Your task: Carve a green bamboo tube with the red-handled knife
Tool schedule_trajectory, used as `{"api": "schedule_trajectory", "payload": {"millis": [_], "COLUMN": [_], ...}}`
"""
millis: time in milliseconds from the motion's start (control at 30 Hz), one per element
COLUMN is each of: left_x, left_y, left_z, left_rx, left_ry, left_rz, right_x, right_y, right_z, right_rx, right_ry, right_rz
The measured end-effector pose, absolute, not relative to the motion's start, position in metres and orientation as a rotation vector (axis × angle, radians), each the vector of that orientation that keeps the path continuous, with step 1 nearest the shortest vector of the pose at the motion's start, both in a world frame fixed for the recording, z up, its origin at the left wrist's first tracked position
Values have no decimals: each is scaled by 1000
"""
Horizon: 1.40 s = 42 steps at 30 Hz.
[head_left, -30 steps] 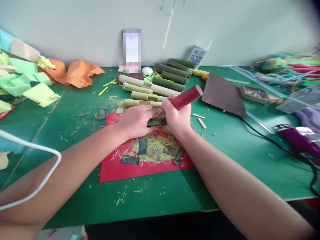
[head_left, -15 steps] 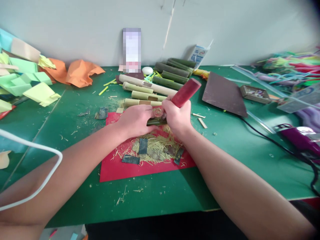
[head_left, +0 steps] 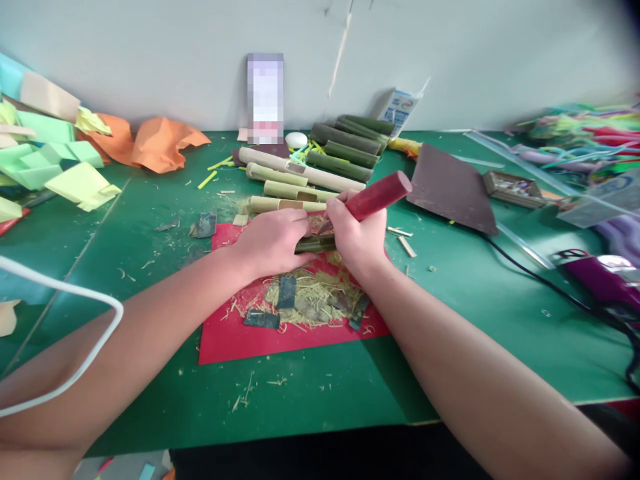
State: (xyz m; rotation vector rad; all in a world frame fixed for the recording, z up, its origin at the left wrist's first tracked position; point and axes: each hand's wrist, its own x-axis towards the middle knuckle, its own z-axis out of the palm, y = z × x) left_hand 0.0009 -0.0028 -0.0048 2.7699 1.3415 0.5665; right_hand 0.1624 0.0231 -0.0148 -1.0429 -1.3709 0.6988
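Observation:
My left hand (head_left: pixel 274 241) is closed around one end of a green bamboo tube (head_left: pixel 320 244), which lies low over a red sheet (head_left: pixel 235 343). In my right hand (head_left: pixel 359 233) is a carving tool with a thick red handle (head_left: pixel 383 195), slanting up to the right. Its narrow blade (head_left: pixel 326 227) points down-left at the tube; my fingers partly hide it, so I cannot tell its exact shape. Pale shavings (head_left: pixel 320 300) and several dark green bamboo pieces (head_left: pixel 287 292) lie on the sheet just nearer than the tube.
Behind my hands lie pale cut bamboo tubes (head_left: pixel 277 175) and dark green ones (head_left: pixel 345 145). A phone (head_left: pixel 265 100) leans on the wall. Folded papers (head_left: pixel 75 183) cover the left; a brown board (head_left: pixel 450 187), a small box (head_left: pixel 515 189) and a purple tool (head_left: pixel 605 280) with a cord are right.
The red handle has tilted lower and to the right, and my right hand has shifted slightly right with it. My left hand stays on the bamboo tube.

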Motion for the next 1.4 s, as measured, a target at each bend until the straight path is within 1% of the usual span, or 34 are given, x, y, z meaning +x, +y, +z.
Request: {"api": "schedule_trajectory", "payload": {"millis": [167, 400, 533, 967, 1067, 1200, 1400], "left_x": [1, -3, -3, -2, -3, -4, -5], "left_y": [-3, 1, 1, -1, 1, 3, 3], "left_z": [-5, -4, -4, -4, -3, -4, -5], "left_rx": [2774, 2747, 2775, 2772, 2758, 2742, 2779], "left_ry": [1347, 1302, 1338, 1296, 1251, 1287, 1295], "left_rz": [575, 614, 613, 656, 665, 638, 654], "right_x": [162, 161, 162, 159, 159, 160, 163], "right_y": [24, 20, 22, 22, 20, 14, 19], "right_z": [-14, -14, -18, -10, -8, -8, -15], "right_rx": [-1075, -1154, -1106, -1111, -1123, -1185, -1120], "right_ry": [-1388, -1451, -1326, -1360, -1376, -1420, -1285], "right_rz": [670, 778, 738, 682, 721, 852, 788]}}
